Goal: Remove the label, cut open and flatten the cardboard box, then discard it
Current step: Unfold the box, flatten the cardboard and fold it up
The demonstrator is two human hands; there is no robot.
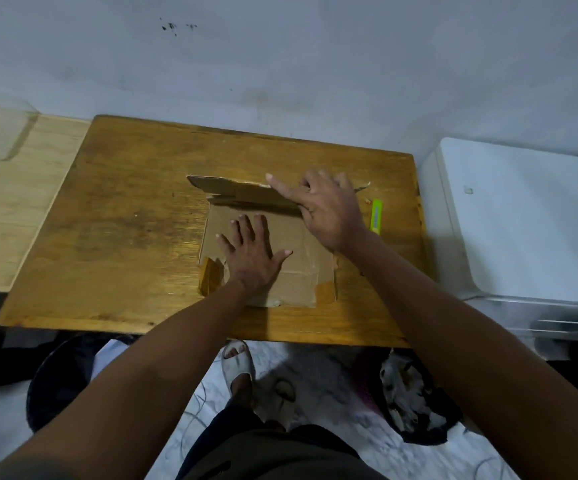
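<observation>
Lying almost flat on the middle of the brown wooden counter (125, 220) is the plain brown cardboard box (301, 258), already cut open. Its large panel is showing creases, a strip of shiny clear tape along the near edge, and a glossy brownish tape patch at the near left corner. At the far side one long flap is still standing up a little, with a torn, uneven upper edge, and it is casting a dark shadow line where it is meeting the flat panel.

The left hand (253, 254) is resting palm down on the flat panel, fingers spread wide and holding nothing. The right hand (325, 209) is lying against the raised far flap near its right end, with the index finger stretched out along the flap and the other fingers curled; whether it is gripping the flap or only pushing it, I cannot tell.

Just beside the right hand, on the counter, a bright green utility knife (375, 216) is lying apart from the box. A white plastic appliance (523, 220) is standing to the right of the counter.
</observation>
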